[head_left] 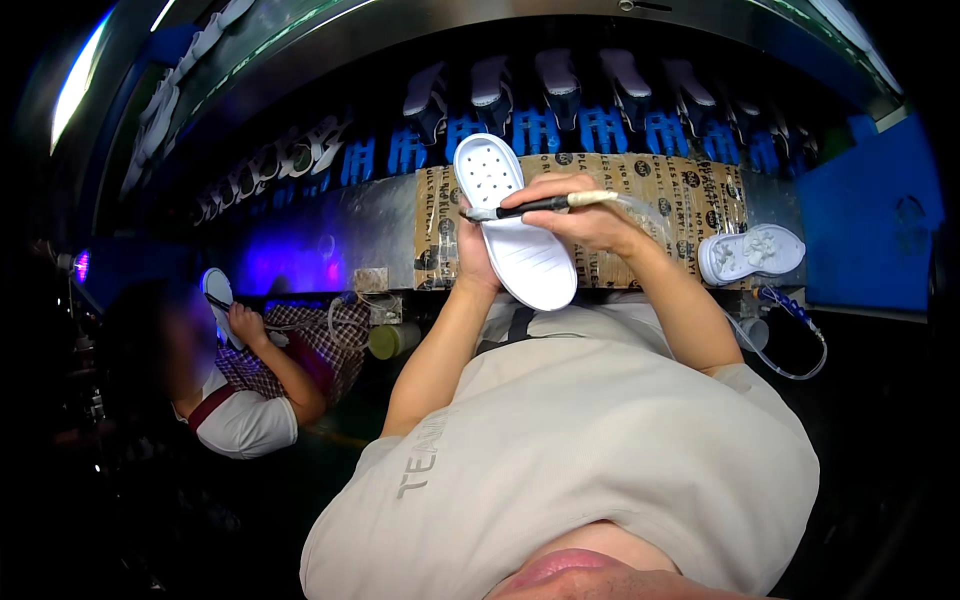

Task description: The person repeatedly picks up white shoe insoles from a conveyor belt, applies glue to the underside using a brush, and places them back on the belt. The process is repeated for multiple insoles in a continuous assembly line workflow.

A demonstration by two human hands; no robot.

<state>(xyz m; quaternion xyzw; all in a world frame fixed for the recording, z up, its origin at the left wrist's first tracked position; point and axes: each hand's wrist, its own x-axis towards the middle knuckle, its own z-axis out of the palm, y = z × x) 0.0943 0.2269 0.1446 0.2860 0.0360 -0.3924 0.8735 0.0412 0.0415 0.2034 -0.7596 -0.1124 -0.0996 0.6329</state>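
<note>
My left hand (477,248) grips a white shoe sole (534,262) at its narrow middle, tilted over the bench's near edge. One end of the sole has several small holes, and the other has shallow grooves. My right hand (592,215) is closed around a black-handled brush (540,204) whose pale rear end runs into a clear hose. The brush's greyish tip lies across the sole's middle, by my left fingers. To the right lies another white sole (768,252) with white crumpled lumps on it. My left fingers are partly hidden behind the sole.
Brown cardboard (615,262) covers part of the metal bench (385,215). Behind it, dark shoes (490,82) stand in a row on blue holders (535,130). A blue panel (870,220) is at the right. At the left, a co-worker (245,425) holds a white sole (217,290).
</note>
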